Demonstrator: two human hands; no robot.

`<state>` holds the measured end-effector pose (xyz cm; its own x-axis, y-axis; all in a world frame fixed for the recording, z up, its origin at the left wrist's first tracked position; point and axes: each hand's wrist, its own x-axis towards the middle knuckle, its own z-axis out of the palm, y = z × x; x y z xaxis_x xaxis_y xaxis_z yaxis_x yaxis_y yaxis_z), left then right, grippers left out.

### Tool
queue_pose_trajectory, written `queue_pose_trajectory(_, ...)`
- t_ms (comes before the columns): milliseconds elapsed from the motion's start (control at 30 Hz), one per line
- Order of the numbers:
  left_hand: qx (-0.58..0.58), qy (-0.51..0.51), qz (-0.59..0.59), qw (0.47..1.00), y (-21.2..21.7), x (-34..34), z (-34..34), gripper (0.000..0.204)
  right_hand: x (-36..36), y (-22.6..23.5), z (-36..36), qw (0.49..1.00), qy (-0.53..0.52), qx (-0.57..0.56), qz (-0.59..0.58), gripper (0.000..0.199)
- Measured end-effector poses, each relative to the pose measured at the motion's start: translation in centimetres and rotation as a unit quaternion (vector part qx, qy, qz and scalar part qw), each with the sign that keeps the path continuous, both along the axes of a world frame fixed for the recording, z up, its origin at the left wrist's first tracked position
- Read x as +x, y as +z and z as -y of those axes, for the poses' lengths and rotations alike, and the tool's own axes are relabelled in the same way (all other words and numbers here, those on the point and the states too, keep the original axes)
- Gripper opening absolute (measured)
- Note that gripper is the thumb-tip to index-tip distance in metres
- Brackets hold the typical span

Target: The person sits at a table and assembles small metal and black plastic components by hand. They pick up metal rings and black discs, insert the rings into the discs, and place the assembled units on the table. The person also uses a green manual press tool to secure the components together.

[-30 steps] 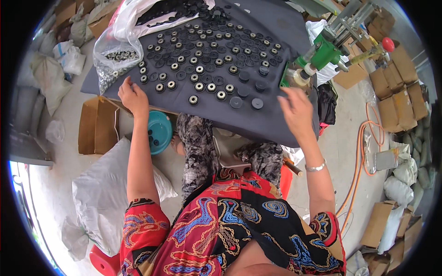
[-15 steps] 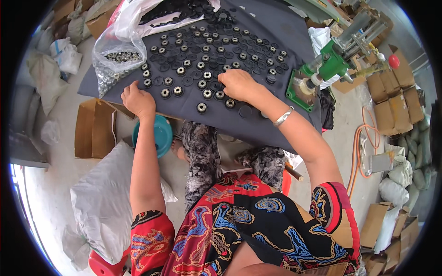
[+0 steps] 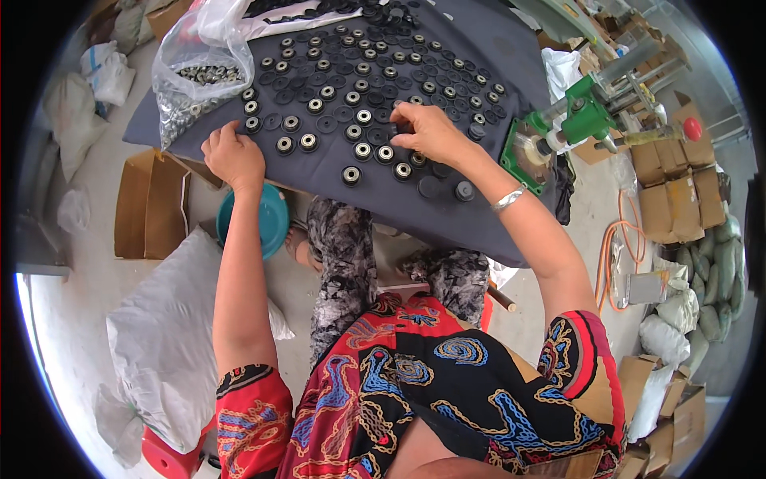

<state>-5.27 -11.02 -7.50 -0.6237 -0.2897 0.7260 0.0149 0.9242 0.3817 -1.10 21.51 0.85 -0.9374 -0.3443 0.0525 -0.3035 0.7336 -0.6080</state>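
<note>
On the grey tablecloth (image 3: 467, 223), my right hand (image 3: 435, 134) is in among the black discs (image 3: 325, 124); one second back it was by the green press (image 3: 586, 116). Thumb and fingers curve at a dark disc; can't tell if it's pinched. Left hand (image 3: 235, 160) is at the near-left edge, same as before: fingers bent, can't tell if it holds anything. Count: one press, one clear bag (image 3: 171, 64) of bearings (image 3: 211, 74), one teal basin (image 3: 275, 219); bearing-fitted discs (image 3: 352, 176) run to dozens, no exact figure. Room: bare cloth along the near edge and far right.
</note>
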Motion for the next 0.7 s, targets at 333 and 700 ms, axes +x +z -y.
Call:
queue_pose_trajectory(333,0.005,-0.005,-0.006,1.0,-0.2,0.0,0.2,0.017,0.7,1.7,-0.3,0.97,0.039,0.223,-0.083,0.024)
queue_pose_trajectory(700,0.008,0.0,-0.002,1.0,-0.2,-0.1,0.1,0.016,-0.3,1.6,-0.2,0.963,0.081,0.246,-0.067,0.016)
